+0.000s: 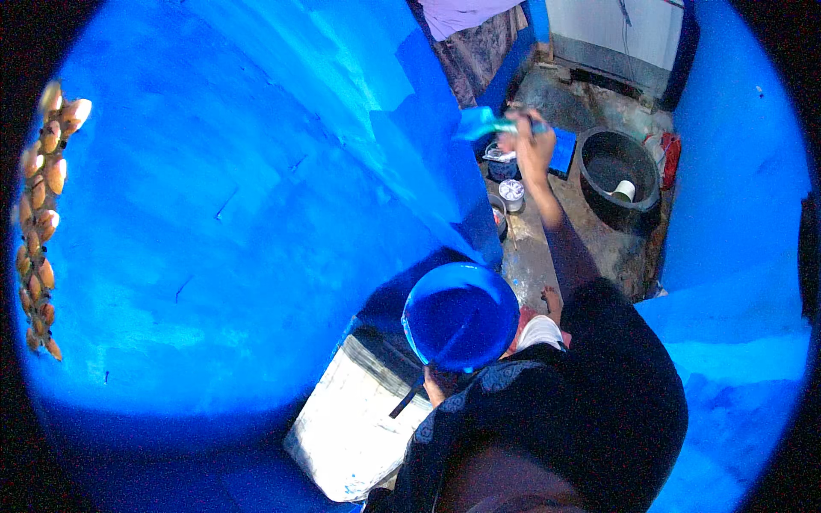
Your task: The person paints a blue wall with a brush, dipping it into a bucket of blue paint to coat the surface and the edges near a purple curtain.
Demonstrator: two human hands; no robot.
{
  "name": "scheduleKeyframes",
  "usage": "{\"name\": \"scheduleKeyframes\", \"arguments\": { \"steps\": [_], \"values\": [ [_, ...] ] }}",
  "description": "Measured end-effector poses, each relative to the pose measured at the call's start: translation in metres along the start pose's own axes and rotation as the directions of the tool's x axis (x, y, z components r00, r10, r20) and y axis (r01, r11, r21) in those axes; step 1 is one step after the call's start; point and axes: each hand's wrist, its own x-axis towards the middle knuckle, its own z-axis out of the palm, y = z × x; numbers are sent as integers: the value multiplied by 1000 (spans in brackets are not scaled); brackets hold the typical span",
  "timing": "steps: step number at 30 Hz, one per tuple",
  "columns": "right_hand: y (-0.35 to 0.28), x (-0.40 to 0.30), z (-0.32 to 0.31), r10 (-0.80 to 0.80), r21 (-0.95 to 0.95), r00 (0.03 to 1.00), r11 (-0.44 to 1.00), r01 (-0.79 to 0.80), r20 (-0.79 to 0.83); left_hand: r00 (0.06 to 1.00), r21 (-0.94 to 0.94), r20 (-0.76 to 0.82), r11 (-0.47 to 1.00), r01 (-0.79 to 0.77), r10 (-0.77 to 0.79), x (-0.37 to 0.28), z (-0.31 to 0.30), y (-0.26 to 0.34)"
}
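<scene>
My right hand (535,151) is shut around the handle of a paintbrush (478,123), blurred by motion. The bristle end is coated in light blue and lies at the edge of the blue-painted wall (269,211); whether it touches cannot be told. My left hand (437,386) grips the near side of a round blue bucket (462,317), and most of its fingers are hidden. Inside the bucket the surface is deep blue, with a pale streak across it. A dark stick (405,399) sticks out beside my left hand.
On the concrete floor stand a black tub (619,170) with a white cup (623,190), a lidded tin (511,192) and a small dark pail (502,163). Nails jut from the wall. A white block (359,417) lies below the bucket. A white appliance (619,38) stands beyond.
</scene>
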Motion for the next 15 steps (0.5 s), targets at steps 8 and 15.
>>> {"name": "scheduleKeyframes", "arguments": {
  "steps": [8, 15],
  "values": [
    [-135, 56, 81, -410, 432, 912, 825, 365, 12, 997, -73, 69, 996, 44, -39, 6, -4, -1],
    [-47, 7, 64, -71, 592, 997, 802, 83, -43, 999, -108, 44, 994, 17, -12, 14, -14, -10]
  ]
}}
